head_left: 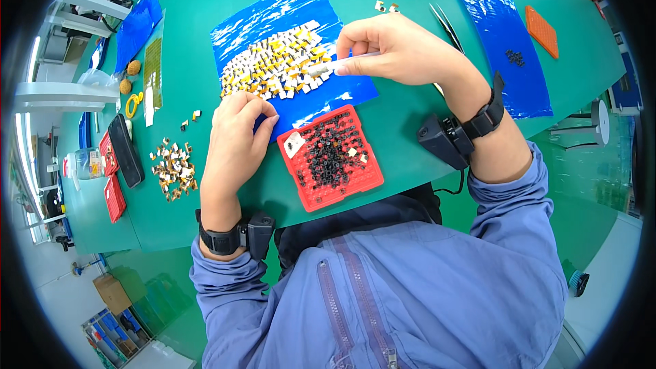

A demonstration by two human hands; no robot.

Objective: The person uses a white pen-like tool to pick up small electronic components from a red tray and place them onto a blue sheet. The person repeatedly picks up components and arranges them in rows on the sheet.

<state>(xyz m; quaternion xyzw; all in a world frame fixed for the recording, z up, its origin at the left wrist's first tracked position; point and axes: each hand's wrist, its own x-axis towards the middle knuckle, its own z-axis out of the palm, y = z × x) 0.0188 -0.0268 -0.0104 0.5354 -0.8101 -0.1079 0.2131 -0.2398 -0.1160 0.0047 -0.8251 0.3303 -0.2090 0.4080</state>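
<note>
My right hand [389, 48] pinches a slim, whitish pen-like tool [320, 70], its tip over the right side of a pile of small white-and-yellow flat parts [273, 61]. Those parts lie in slanting rows on a glossy blue sheet [273, 10]. At the pile's near left edge is my left hand [239, 130], fingers curled and thumb close to the index finger; whatever they grip is too small or hidden to make out. Just right of it sits a red perforated tray [345, 191] with many tiny black parts [331, 157], a few pale bits and a whitish scrap [294, 144].
Tweezers [447, 27] lie beyond my right wrist, near another blue sheet [478, 14] bearing black parts [514, 58] and an orange flat tray [542, 32]. Left are loose flat parts [174, 171], a black case [126, 150] and yellow scissors-like rings [133, 104].
</note>
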